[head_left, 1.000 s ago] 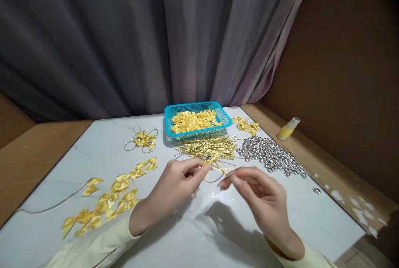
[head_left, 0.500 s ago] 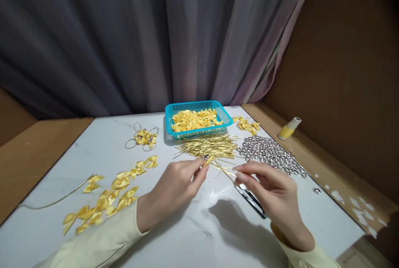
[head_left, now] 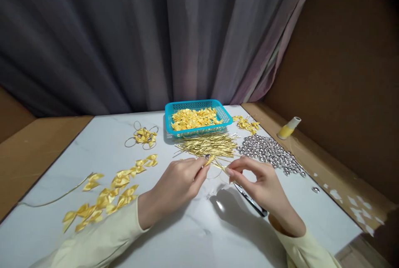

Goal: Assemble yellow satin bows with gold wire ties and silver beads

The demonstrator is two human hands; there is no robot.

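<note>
Head view: holds a yellow bow [head_left: 211, 160] up off the white counter [head_left: 193, 243], clamped between thumb and forefinger of the left hand [head_left: 174, 180], with a silver bead [head_left: 208, 156] showing at the fingertips. Likely gripped by so small a margin in order to leave the other side of the ribbon uncovered; too small to tell exactly where bow and bead join. With the right hand [head_left: 260, 174], pinches a gold tie [head_left: 222, 167], thumb and forefinger together on it, near the left fingertips but apart, presumably for some tension across the gap. Below and between, a thin loop [head_left: 213, 178], attachment unclear.

Beneath the right hand, a slim dark-and-silver tool [head_left: 251, 200], apparently resting on the counter, perhaps for quick reach. Just beyond the fingertips, a heap of gold ties [head_left: 208, 145]; beside it, to the right, a pile of silver beads [head_left: 269, 151], with a lone bead [head_left: 316, 190] apart near the edge. Behind the heap, a blue basket [head_left: 168, 120] of loose bows [head_left: 195, 119], all seemingly arranged in an arc for short reaches.

To the left, scattered rows of bows [head_left: 121, 178], probably spread for easy single pickup. Farther back, a cluster of looped bows [head_left: 144, 137], perhaps set aside against tangling. Beyond the beads, a yellow spool [head_left: 288, 129], off the white surface.
</note>
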